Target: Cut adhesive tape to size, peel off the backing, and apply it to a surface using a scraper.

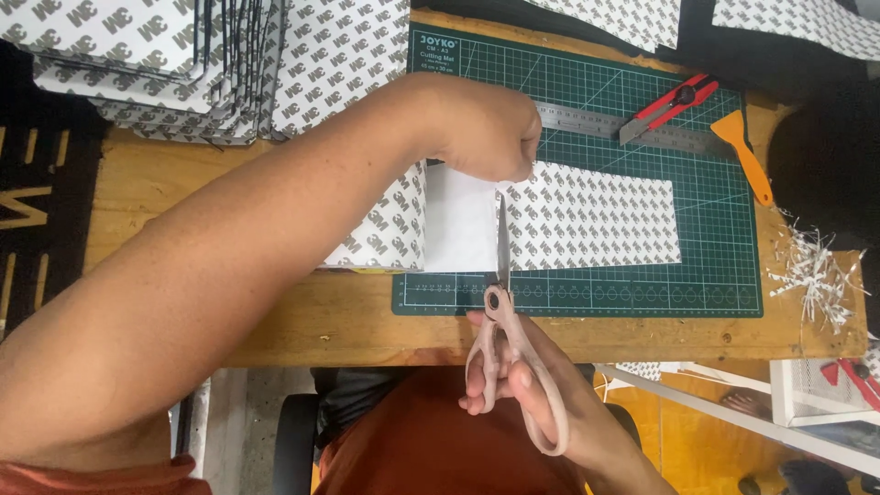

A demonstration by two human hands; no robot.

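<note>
My left hand (pixel 490 128) pinches the far edge of a white card (pixel 460 220) that lies over a patterned adhesive sheet (pixel 596 220) on the green cutting mat (pixel 642 293). In my right hand (pixel 541 385) are pink-handled scissors (pixel 509 348). Their blades run up along the card's right edge, where it meets the patterned sheet.
A steel ruler (pixel 632 128), a red utility knife (pixel 669 105) and an orange scraper (pixel 744 156) lie at the back of the mat. Stacks of patterned sheets (pixel 183 64) fill the back left. Paper shreds (pixel 816 270) sit at the wooden table's right edge (pixel 825 344).
</note>
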